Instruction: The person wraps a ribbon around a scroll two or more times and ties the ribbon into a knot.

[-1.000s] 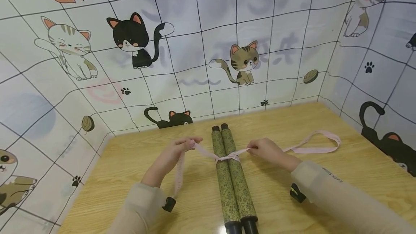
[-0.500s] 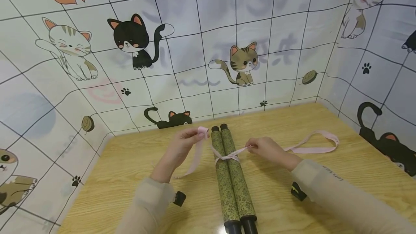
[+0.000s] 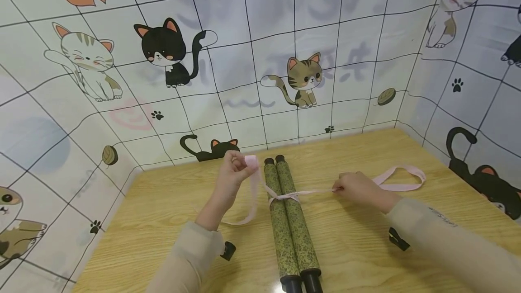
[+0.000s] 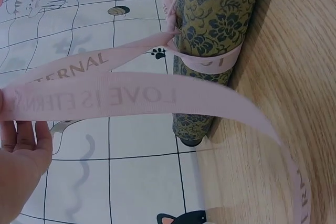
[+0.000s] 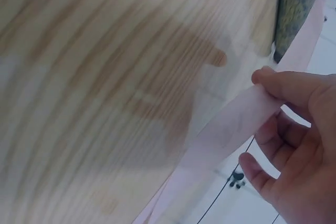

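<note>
Two rolled scrolls (image 3: 286,232) with green floral covers and black end knobs lie side by side on the table. A pink ribbon (image 4: 105,98) with printed lettering passes round them and crosses over at their upper half. My left hand (image 3: 231,180) holds one ribbon end raised left of the scrolls, a fold of it standing at the fingers and the tail hanging to the table. To the right, my right hand (image 3: 360,190) pinches the other ribbon length between thumb and fingers, as the right wrist view shows. That length runs straight from the crossing; its tail loops beyond the hand.
The wooden table (image 3: 163,220) bears the scrolls. A wall covering (image 3: 244,58) printed with cats and grid lines rises behind it and on both sides. Small black pieces sit at both wrists beside the sleeves.
My right hand has moved right, pulling its ribbon length longer and straighter. My left hand has risen and shifted right, with the ribbon now folded at its fingers.
</note>
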### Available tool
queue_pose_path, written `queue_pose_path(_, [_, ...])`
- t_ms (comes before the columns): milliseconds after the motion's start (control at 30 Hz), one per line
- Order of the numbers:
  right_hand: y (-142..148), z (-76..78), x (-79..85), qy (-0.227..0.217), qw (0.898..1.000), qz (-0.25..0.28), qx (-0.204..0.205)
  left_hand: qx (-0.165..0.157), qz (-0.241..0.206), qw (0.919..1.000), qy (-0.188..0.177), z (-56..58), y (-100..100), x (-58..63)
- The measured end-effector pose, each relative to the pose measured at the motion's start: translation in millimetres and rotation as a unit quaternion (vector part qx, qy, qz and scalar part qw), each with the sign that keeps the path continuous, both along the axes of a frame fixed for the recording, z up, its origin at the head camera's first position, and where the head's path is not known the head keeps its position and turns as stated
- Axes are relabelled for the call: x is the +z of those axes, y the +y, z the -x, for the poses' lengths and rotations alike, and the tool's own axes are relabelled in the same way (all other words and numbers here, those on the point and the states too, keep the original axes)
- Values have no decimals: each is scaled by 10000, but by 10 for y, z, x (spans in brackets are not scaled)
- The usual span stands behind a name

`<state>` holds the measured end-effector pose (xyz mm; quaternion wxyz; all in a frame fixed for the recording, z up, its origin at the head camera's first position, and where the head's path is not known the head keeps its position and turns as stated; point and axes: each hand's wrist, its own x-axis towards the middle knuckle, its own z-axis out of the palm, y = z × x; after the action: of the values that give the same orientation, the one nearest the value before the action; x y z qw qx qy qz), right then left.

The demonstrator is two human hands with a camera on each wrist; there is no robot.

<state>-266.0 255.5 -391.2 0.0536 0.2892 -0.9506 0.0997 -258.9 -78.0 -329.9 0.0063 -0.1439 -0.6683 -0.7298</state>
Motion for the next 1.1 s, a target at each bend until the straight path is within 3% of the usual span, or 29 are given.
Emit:
queue_pose_path(367, [541, -21, 59, 479, 9945, -603, -711, -119, 17, 9999, 25, 3, -57, -20])
queue_pose_path(567, [837, 17, 108, 422, 9883, -725, -1273, -39, -67, 9998, -163, 3, -96, -33])
queue_pose_path(667, [940, 49, 185, 113, 9824, -622, -1757, -6, -107, 9998, -181, 9, -97, -34])
queue_pose_path(833, [1056, 88, 354, -329, 9620, 170, -2707, -45, -84, 9998, -170, 2, -84, -14])
queue_pose_path(967, [1093, 138, 490, 51, 9494, 532, -3094, -44, -40, 9999, -151, -8, -83, 3])
queue_pose_path(1100, [1038, 222, 694, 608, 9478, 541, -3082, -96, 19, 9999, -105, -13, -74, 10])
